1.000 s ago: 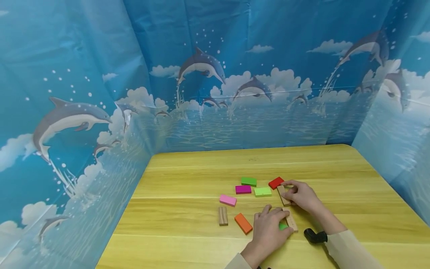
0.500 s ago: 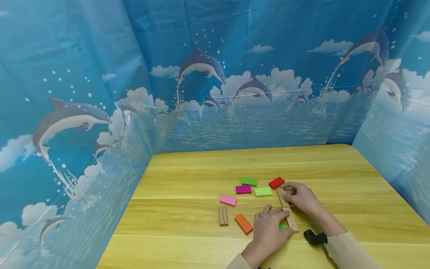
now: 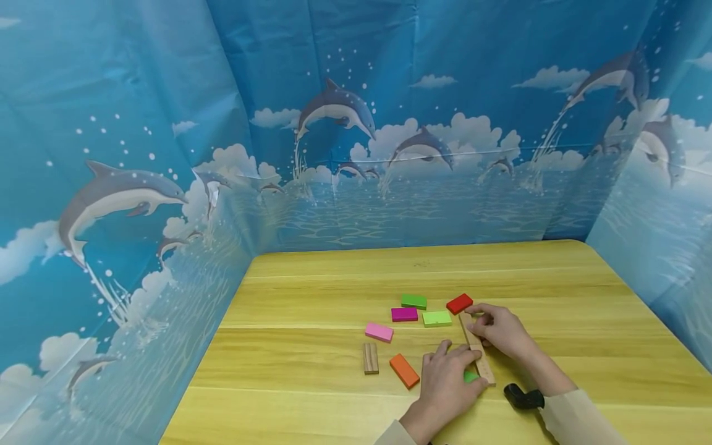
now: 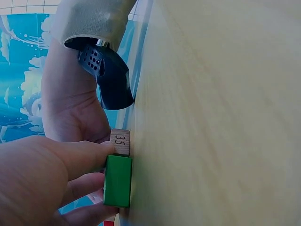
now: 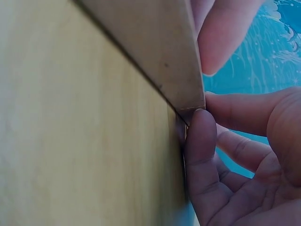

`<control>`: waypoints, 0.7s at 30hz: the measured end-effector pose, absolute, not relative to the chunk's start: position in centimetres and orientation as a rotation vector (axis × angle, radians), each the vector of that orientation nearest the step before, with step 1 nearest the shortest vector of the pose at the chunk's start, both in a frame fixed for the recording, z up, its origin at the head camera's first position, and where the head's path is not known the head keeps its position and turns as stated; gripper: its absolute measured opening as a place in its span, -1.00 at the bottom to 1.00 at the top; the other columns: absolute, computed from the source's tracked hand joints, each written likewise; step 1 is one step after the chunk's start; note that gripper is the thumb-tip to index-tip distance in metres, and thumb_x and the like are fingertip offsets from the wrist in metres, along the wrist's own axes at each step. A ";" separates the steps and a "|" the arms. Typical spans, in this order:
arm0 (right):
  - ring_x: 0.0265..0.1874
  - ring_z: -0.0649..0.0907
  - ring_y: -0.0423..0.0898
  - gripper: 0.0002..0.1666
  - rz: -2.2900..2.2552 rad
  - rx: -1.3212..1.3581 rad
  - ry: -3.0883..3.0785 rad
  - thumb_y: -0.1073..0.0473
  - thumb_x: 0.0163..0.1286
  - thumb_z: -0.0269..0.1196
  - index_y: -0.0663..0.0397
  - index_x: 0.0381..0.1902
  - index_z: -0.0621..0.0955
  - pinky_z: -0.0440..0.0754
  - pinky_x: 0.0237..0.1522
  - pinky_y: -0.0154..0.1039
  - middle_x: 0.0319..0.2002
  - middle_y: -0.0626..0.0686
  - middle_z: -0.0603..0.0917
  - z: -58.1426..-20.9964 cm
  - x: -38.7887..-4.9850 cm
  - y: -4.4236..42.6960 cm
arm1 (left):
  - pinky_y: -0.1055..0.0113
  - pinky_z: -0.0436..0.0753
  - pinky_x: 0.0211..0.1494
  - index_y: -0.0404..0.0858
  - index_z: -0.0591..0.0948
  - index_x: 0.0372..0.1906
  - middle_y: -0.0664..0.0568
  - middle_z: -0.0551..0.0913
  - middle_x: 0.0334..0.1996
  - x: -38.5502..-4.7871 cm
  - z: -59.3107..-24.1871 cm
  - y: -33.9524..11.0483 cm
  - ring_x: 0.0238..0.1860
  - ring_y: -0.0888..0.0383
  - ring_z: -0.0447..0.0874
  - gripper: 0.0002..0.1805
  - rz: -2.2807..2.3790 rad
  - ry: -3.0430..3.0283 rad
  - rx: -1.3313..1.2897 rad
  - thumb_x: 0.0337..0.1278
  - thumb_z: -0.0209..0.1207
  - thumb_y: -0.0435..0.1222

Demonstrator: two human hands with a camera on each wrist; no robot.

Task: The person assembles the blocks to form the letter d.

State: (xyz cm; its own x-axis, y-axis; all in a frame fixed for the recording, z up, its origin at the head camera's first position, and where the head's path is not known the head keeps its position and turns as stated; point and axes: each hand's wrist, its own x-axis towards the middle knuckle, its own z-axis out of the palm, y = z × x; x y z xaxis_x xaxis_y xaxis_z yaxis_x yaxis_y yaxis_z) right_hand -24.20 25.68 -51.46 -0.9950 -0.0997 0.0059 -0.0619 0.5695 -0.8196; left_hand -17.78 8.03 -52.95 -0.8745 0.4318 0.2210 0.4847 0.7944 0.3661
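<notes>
In the head view, the left hand [image 3: 445,377], right of centre near the bottom, has bent fingers, thumb and index finger holding the near part of a wooden strip [image 3: 474,342]. Its palm and fingers cover most of a green block [image 3: 470,376]. The right hand [image 3: 500,329], farther right, pinches the strip's upper end, just beside a red block [image 3: 460,303]. An orange block [image 3: 404,371] lies left of the hands on the desk [image 3: 300,358]. The left sleeve is cut off at the bottom edge.

In the left wrist view, the thumb touches the strip's end, marked "35", at lower centre; the green block is beside it. A red sliver is cut off below.

In the right wrist view, thumb and index finger pinch the strip near a seam at centre; their contact beyond the edge is hidden and blurred.
</notes>
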 end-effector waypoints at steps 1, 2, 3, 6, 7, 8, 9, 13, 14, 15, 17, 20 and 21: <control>-0.52 0.58 -0.01 -0.55 -1.433 -0.142 2.745 0.31 0.42 0.26 0.37 0.23 0.52 0.58 -0.49 -0.23 -0.42 0.10 0.60 -51.5 -24.2 25.7 | 0.22 0.41 0.00 0.30 0.63 0.21 0.39 0.55 0.22 -17.8 -52.9 8.0 0.32 0.10 0.45 -0.51 -0.635 -2.855 -0.733 0.14 0.33 0.17; -0.53 0.58 0.00 -0.54 -1.432 -0.143 2.744 0.31 0.42 0.26 0.37 0.23 0.52 0.58 -0.49 -0.23 -0.42 0.11 0.60 -51.5 -24.2 25.7 | 0.22 0.41 0.00 0.30 0.63 0.21 0.39 0.55 0.22 -17.8 -52.9 8.0 0.32 0.11 0.45 -0.50 -0.635 -2.853 -0.735 0.14 0.33 0.17; -0.53 0.58 0.00 -0.54 -1.429 -0.147 2.744 0.31 0.42 0.26 0.37 0.23 0.52 0.58 -0.49 -0.23 -0.42 0.11 0.60 -51.5 -24.2 25.8 | 0.22 0.41 0.00 0.30 0.63 0.21 0.39 0.55 0.22 -17.8 -52.9 8.0 0.32 0.11 0.45 -0.50 -0.634 -2.852 -0.736 0.14 0.33 0.17; -0.54 0.58 -0.01 -0.53 -1.415 -0.151 2.753 0.30 0.42 0.26 0.36 0.24 0.52 0.57 -0.50 -0.23 -0.42 0.10 0.60 -51.7 -24.3 25.9 | 0.21 0.42 0.02 0.29 0.63 0.22 0.38 0.54 0.23 -17.8 -52.9 8.0 0.33 0.09 0.44 -0.50 -0.641 -2.852 -0.738 0.14 0.33 0.16; -0.54 0.58 -0.01 -0.53 -1.409 -0.152 2.758 0.30 0.42 0.27 0.36 0.24 0.52 0.57 -0.50 -0.23 -0.43 0.09 0.60 -51.7 -24.3 25.9 | 0.20 0.42 0.03 0.29 0.63 0.22 0.37 0.54 0.24 -17.8 -52.9 8.0 0.33 0.09 0.44 -0.50 -0.644 -2.853 -0.740 0.15 0.33 0.16; -0.55 0.58 -0.02 -0.53 -1.406 -0.153 2.761 0.30 0.43 0.27 0.36 0.24 0.52 0.56 -0.50 -0.23 -0.43 0.09 0.60 -51.8 -24.3 25.9 | 0.20 0.43 0.04 0.29 0.62 0.22 0.37 0.53 0.25 -17.7 -52.9 8.0 0.33 0.08 0.44 -0.50 -0.646 -2.853 -0.742 0.15 0.33 0.16; -0.54 0.59 -0.02 -0.53 -1.408 -0.154 2.761 0.30 0.42 0.27 0.37 0.24 0.51 0.57 -0.50 -0.23 -0.43 0.08 0.60 -51.8 -24.3 26.0 | 0.19 0.43 0.05 0.28 0.62 0.23 0.36 0.52 0.27 -17.7 -52.9 8.0 0.34 0.07 0.44 -0.50 -0.648 -2.855 -0.745 0.15 0.33 0.16; -0.53 0.60 -0.02 -0.52 -1.422 -0.148 2.752 0.30 0.42 0.27 0.37 0.25 0.51 0.60 -0.49 -0.23 -0.42 0.08 0.61 -51.9 -24.3 26.0 | 0.14 0.46 0.09 0.28 0.62 0.23 0.32 0.47 0.34 -17.7 -52.9 8.0 0.34 0.05 0.43 -0.50 -0.644 -2.850 -0.752 0.16 0.31 0.17; -0.53 0.60 -0.02 -0.51 -1.427 -0.146 2.748 0.30 0.42 0.27 0.37 0.25 0.51 0.60 -0.49 -0.23 -0.42 0.08 0.61 -51.9 -24.3 26.0 | 0.14 0.46 0.09 0.27 0.63 0.23 0.31 0.45 0.35 -17.7 -52.9 7.9 0.34 0.05 0.43 -0.50 -0.642 -2.849 -0.754 0.16 0.31 0.18; -0.53 0.60 -0.03 -0.51 -1.430 -0.144 2.745 0.30 0.42 0.27 0.37 0.25 0.51 0.59 -0.49 -0.23 -0.42 0.09 0.61 -51.8 -24.3 26.0 | 0.13 0.46 0.10 0.27 0.63 0.22 0.31 0.44 0.36 -17.7 -52.9 7.9 0.35 0.05 0.43 -0.50 -0.642 -2.849 -0.755 0.16 0.30 0.19; -0.54 0.58 -0.03 -0.51 -1.427 -0.143 2.743 0.30 0.42 0.27 0.37 0.25 0.51 0.57 -0.50 -0.23 -0.42 0.09 0.61 -51.8 -24.3 26.0 | 0.11 0.46 0.12 0.28 0.63 0.22 0.31 0.42 0.39 -17.8 -52.9 7.9 0.36 0.05 0.42 -0.50 -0.644 -2.855 -0.754 0.17 0.28 0.21; -0.54 0.58 -0.03 -0.51 -1.426 -0.142 2.741 0.30 0.43 0.27 0.37 0.26 0.51 0.57 -0.50 -0.24 -0.42 0.09 0.61 -51.8 -24.3 26.0 | 0.09 0.45 0.14 0.27 0.62 0.22 0.33 0.39 0.41 -17.8 -53.0 7.9 0.37 0.03 0.40 -0.51 -0.661 -2.859 -0.761 0.19 0.26 0.22; -0.54 0.58 -0.04 -0.51 -1.424 -0.140 2.741 0.30 0.43 0.27 0.37 0.26 0.51 0.57 -0.49 -0.24 -0.42 0.09 0.61 -51.8 -24.3 26.0 | 0.08 0.45 0.15 0.27 0.62 0.21 0.33 0.38 0.41 -17.8 -53.1 7.9 0.38 0.03 0.40 -0.51 -0.664 -2.860 -0.764 0.19 0.25 0.22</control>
State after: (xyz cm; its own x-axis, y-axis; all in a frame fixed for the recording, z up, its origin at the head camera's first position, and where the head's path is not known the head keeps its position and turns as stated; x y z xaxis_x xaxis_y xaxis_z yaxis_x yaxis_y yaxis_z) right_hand -24.32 26.03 -51.79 -0.9947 -0.1031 -0.0021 -0.0576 0.5718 -0.8184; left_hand -17.80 7.91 -53.10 -0.8677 0.4501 0.2108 0.4970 0.7779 0.3847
